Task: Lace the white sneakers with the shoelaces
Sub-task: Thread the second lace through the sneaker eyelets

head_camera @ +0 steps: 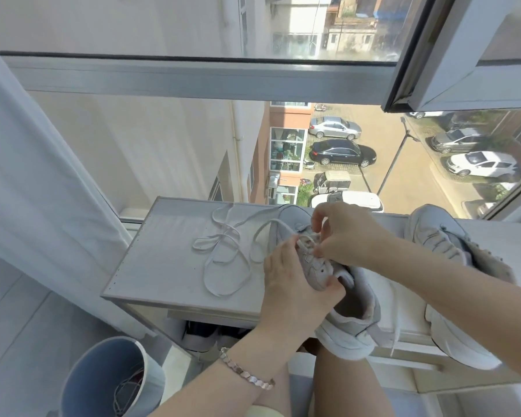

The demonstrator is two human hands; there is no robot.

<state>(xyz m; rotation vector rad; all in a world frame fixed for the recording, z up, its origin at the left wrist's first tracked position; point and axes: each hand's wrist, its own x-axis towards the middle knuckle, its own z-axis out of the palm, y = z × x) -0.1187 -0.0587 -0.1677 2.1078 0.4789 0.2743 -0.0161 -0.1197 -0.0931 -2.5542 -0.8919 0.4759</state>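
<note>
Two white sneakers sat on the white cabinet top (163,251) under the window (193,76), toes toward the glass. The nearer sneaker (352,320) lay in the middle with its heel hanging over the front edge. The second sneaker (433,233) lay well to its right, partly hidden by the person's right forearm.

The left hand (295,275) gripped the nearer sneaker by its upper, fingers curled round the side just below the eyelets. The right hand (343,233) was bent over the eyelet row with its fingertips pinched tight on the shoelace (223,251) – exactly which eyelet they were at I could not tell.

From the eyelets the shoelace ran out to the left and lay in slack, crossing loops over the bare part of the cabinet top, none of it pulled taut.

A bracelet (247,374) of pale metal links circled the left wrist. On the floor, below and left of the cabinet, stood a blue-grey bin (103,377), and a pale curtain (27,176) hung down the left side. Outside, far below, cars (340,153) were parked.
</note>
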